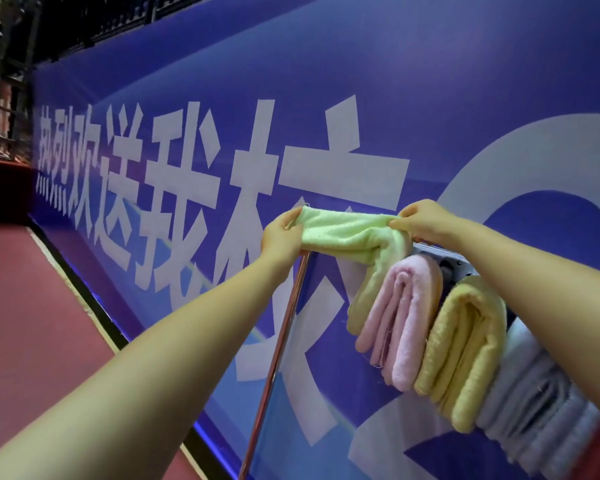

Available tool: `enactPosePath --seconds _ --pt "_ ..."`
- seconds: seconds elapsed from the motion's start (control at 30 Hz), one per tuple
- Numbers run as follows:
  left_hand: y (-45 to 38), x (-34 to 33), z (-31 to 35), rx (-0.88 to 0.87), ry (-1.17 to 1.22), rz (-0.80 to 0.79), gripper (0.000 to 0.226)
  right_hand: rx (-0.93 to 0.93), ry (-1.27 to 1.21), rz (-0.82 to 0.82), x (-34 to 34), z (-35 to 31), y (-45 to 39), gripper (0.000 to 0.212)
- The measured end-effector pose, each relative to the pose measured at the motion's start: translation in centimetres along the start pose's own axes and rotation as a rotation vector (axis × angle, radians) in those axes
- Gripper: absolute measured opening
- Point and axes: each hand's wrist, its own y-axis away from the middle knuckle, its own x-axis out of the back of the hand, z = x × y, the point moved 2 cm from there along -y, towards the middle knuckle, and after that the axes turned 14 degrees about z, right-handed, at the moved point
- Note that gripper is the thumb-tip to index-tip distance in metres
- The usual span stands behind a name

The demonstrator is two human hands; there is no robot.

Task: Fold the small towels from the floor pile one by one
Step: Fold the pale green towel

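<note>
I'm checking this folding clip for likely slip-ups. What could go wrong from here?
The green towel is only pinched at its two ends by the left hand and right hand, so its sagging middle could unfold. Its hanging end lies against the pink towel, so setting it down may disturb that folded row.

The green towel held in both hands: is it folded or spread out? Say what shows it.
Partly folded. The green towel is doubled lengthwise into a band, stretched between the left hand and right hand, one end hanging.
</note>
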Motion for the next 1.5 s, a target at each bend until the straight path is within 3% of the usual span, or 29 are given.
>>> enactPosePath --seconds 0.13,0.27,0.37,0.57,0.63,0.73,0.87,0.97,1.13,1.27,1.4,1.5 --pt "1.0 0.0 -2.5 0.06 -0.095 -0.049 0.035 -0.092 0.036 -0.022 -1.4 1.2 0.0 0.027" --pt "1.9 0.6 -5.3 0.152 -0.224 -0.094 0.021 -0.081 -0.049 0.01 -1.9 0.7 0.0 0.025" --pt "2.3 0.7 -7.3 0.192 -0.26 -0.093 0.023 -0.058 -0.075 0.049 -2.7 0.0 0.1 0.019" --pt "4.9 0.0 -10.3 0.316 -0.212 -0.142 0.011 -0.006 -0.01 -0.044 -3.0 -0.6 0.8 0.016" --pt "5.8 -0.6 -10.9 0.362 -0.18 -0.14 0.017 -0.004 -0.038 -0.046 -3.0 -0.7 0.9 0.012" --pt "6.6 -1.2 -12.0 0.443 -0.122 -0.103 0.028 -0.011 -0.128 -0.036 -3.1 -0.8 1.1 0.005" --pt "7.2 -1.3 -12.9 0.522 0.018 -0.031 0.016 0.059 -0.17 -0.046 -2.5 -0.5 1.6 0.014" --pt "7.0 -0.5 -13.4 0.477 0.113 0.097 0.04 0.125 -0.122 -0.101 -2.2 -0.4 2.2 0.017" --pt "7.6 0.7 -13.4 0.416 0.15 0.17 0.044 0.191 -0.036 -0.198 -2.5 -0.6 2.6 0.019" --pt "8.9 -0.2 -13.0 0.436 0.149 0.092 0.029 0.206 0.004 -0.234 -2.4 -1.1 2.7 0.021" --pt "9.4 -1.4 -12.0 0.479 -0.061 -0.035 0.014 0.193 0.007 -0.215 -2.5 -1.2 2.8 0.024" --pt "9.4 -2.0 -9.9 0.467 -0.234 -0.141 0.03 0.21 0.045 -0.187 -2.6 -1.2 3.0 0.026"
